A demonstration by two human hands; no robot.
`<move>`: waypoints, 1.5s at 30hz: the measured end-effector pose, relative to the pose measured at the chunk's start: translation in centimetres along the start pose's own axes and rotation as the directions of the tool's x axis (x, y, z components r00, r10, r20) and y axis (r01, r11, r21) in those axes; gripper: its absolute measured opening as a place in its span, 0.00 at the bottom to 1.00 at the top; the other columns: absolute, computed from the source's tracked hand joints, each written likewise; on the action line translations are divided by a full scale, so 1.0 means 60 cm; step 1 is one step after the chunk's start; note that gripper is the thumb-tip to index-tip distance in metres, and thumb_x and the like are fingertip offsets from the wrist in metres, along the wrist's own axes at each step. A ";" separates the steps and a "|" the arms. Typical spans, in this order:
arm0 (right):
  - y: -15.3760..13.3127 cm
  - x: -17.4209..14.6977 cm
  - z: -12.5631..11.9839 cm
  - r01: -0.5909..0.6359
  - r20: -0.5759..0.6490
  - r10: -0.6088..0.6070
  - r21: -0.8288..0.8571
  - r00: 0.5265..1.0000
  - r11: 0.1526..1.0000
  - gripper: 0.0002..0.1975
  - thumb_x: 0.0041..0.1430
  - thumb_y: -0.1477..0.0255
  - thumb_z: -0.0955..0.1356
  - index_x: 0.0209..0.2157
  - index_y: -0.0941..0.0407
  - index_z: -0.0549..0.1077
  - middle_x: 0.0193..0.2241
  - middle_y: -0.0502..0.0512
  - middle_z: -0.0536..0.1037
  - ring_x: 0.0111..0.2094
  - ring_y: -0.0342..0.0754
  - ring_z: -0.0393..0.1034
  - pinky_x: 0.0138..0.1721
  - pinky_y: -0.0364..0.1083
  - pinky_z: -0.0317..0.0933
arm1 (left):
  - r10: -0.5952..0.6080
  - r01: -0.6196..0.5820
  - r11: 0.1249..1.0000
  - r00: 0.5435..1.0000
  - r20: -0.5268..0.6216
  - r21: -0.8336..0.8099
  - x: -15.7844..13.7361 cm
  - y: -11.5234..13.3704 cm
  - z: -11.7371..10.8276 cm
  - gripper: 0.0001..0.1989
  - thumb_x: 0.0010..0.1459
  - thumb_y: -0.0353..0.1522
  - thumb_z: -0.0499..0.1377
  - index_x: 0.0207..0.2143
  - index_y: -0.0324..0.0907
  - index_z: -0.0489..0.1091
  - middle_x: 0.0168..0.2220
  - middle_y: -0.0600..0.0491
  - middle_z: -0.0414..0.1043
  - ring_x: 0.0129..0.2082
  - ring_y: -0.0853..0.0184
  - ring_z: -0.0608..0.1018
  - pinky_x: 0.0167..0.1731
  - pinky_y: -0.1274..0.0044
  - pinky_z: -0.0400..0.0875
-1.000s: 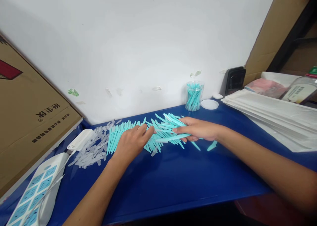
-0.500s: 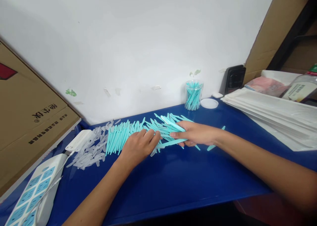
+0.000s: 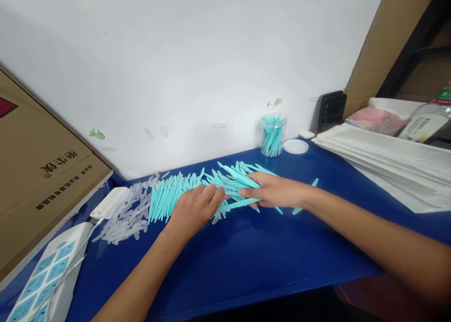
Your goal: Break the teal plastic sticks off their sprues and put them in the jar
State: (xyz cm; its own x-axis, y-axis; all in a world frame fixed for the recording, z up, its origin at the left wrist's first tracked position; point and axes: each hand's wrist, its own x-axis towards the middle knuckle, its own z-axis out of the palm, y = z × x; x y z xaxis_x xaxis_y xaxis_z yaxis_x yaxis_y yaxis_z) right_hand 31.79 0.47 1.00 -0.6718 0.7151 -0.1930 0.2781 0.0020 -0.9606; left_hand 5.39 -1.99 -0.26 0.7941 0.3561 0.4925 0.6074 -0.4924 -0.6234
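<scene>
My right hand (image 3: 278,190) is closed around a small bunch of turquoise eyebrow razors (image 3: 243,177), which point to the left. One more razor (image 3: 239,204) juts out low from the same hand. Beside it, my left hand (image 3: 199,204) has its fingers curled together at the near edge of the pile; its fingertips are hidden, so what they pinch does not show. Behind and left of that hand lies a row of turquoise razors (image 3: 164,197). Loose clear plastic covers (image 3: 128,218) are heaped at the far left.
A clear jar (image 3: 273,136) of razors stands by the wall with a white lid (image 3: 295,146) beside it. White sleeves (image 3: 387,157) are stacked at right. A power strip (image 3: 45,277), white phone-like device (image 3: 110,203) and cardboard box (image 3: 42,171) are at left on the blue table (image 3: 246,256).
The view has shifted slightly. Both hands stay in almost the same place, the right still gripping its bunch of razors and the left still curled beside it.
</scene>
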 end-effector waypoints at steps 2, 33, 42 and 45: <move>0.000 0.001 -0.001 0.018 0.002 -0.018 0.001 1.000 1.000 0.20 0.63 0.53 0.72 0.41 0.55 0.68 0.25 0.48 0.74 0.23 0.40 0.60 0.22 0.39 0.53 | -0.005 0.004 1.000 1.000 0.017 0.002 -0.001 -0.002 -0.001 0.03 0.69 0.27 0.58 0.43 0.41 0.70 0.29 0.56 0.68 0.23 0.70 0.67 0.18 0.73 0.52; 0.012 0.007 -0.035 0.210 -0.070 -0.286 -0.517 0.956 0.830 0.18 0.68 0.53 0.67 0.43 0.54 0.72 0.31 0.53 0.79 0.38 0.56 0.76 0.37 0.48 0.62 | 0.026 0.706 0.142 0.698 0.715 -0.694 0.002 -0.051 -0.010 0.24 0.72 0.49 0.49 0.29 0.42 0.64 0.27 0.57 0.59 0.27 0.69 0.63 0.29 0.76 0.57; 0.008 0.006 -0.029 0.194 -0.068 -0.266 -0.517 0.961 0.834 0.20 0.67 0.51 0.68 0.43 0.55 0.73 0.34 0.54 0.78 0.35 0.52 0.75 0.36 0.46 0.62 | 0.070 0.690 0.163 0.705 0.706 -0.705 0.003 -0.049 -0.012 0.26 0.72 0.50 0.47 0.31 0.41 0.68 0.27 0.56 0.61 0.27 0.69 0.64 0.29 0.76 0.57; 0.008 0.006 -0.026 0.199 -0.064 -0.269 -0.515 0.961 0.834 0.20 0.65 0.51 0.69 0.42 0.55 0.74 0.36 0.55 0.78 0.36 0.53 0.75 0.35 0.46 0.62 | 0.091 0.685 0.160 0.706 0.702 -0.710 0.004 -0.048 -0.013 0.26 0.72 0.50 0.47 0.31 0.41 0.69 0.27 0.56 0.62 0.27 0.69 0.65 0.30 0.76 0.58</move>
State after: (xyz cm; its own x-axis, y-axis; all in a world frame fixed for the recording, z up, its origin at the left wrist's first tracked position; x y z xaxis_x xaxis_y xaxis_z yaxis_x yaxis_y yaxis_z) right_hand 32.77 1.82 0.78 -0.6762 0.7317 0.0858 0.4520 0.5040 -0.7360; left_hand 3.84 -1.11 2.13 0.6306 0.7643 -0.1349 0.6268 -0.3990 0.6693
